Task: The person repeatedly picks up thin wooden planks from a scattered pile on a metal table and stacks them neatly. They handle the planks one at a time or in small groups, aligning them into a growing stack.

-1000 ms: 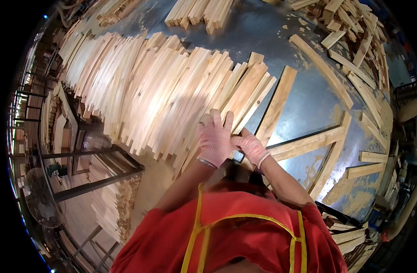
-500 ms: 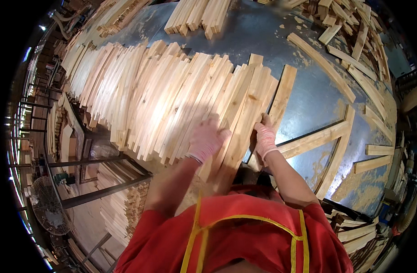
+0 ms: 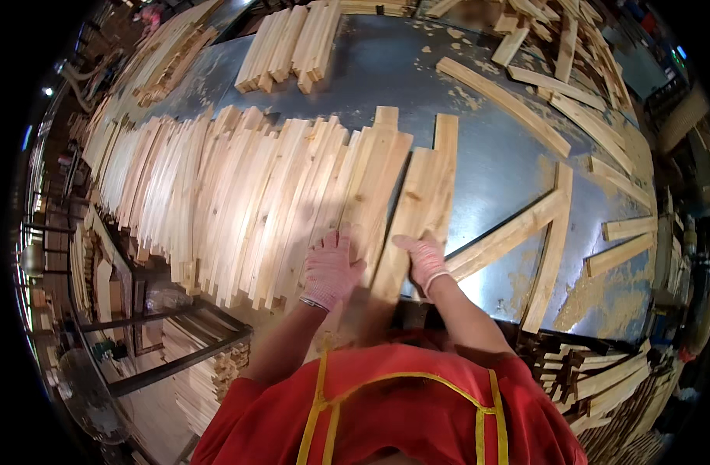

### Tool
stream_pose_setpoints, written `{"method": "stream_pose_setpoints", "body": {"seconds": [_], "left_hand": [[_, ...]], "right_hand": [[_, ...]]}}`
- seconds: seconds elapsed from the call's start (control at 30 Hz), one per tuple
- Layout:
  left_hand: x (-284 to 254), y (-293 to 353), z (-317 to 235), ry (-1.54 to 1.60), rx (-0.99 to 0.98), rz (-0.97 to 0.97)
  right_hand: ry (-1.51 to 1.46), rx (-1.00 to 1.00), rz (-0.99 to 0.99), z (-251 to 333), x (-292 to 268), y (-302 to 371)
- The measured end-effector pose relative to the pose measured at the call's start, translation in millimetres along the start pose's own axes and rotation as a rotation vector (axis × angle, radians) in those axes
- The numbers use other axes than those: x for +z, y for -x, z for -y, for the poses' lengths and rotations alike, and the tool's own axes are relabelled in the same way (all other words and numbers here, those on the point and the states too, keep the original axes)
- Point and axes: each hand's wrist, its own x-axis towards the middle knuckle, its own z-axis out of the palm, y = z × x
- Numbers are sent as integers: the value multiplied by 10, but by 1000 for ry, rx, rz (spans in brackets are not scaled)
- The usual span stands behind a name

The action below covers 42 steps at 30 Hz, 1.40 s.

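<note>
Pale wooden strips (image 3: 269, 194) lie side by side in a long row on a metal table (image 3: 490, 143). My left hand (image 3: 331, 270), in a pinkish-white glove, rests on the near ends of the row's right part, its fingers stretched out. To the right of a narrow dark gap lie a wider-looking wooden piece (image 3: 414, 205) and another wooden strip (image 3: 445, 147) against it. My right hand (image 3: 424, 262), gloved alike, grips these near their lower ends. Its thumb lies across the wider-looking piece, and its other fingers are partly hidden.
Farther back sits a bundle of strips (image 3: 285, 46). Loose boards (image 3: 552, 248) lie to the right, with sawdust around them and a heap of offcuts (image 3: 556, 39) beyond. At lower left are a dark metal frame (image 3: 177, 353) and a round fan (image 3: 91, 395).
A gap has opened between the row and the pieces under my right hand, which now lie together with the outer strip. My left hand has flattened on the row. The whole view has shifted.
</note>
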Motion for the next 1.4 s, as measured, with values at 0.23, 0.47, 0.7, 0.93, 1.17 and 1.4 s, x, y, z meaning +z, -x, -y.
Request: {"method": "stream_pose_setpoints", "body": {"seconds": [0.23,0.47,0.7,0.93,1.17,1.4], "left_hand": [[371,111,-8,-4,21,-223],[167,-154,-91,234,-44,-289],[116,-251,-1319,686,-78,180],[603,61,-590,67,199,-337],[620,495,106,-155,248,-240],[124,592,-316,684,126,-110]], "right_hand": [[144,-79,-525,383,-1731,74],[178,-227,-363,748,-1831,235],[434,-298,-304,436,-1567,-368],[990,-310,-423,571,-838,-80],[1004,-286,-415,620,-794,-49],[1005,-363,-430,496,-906,-82]]}}
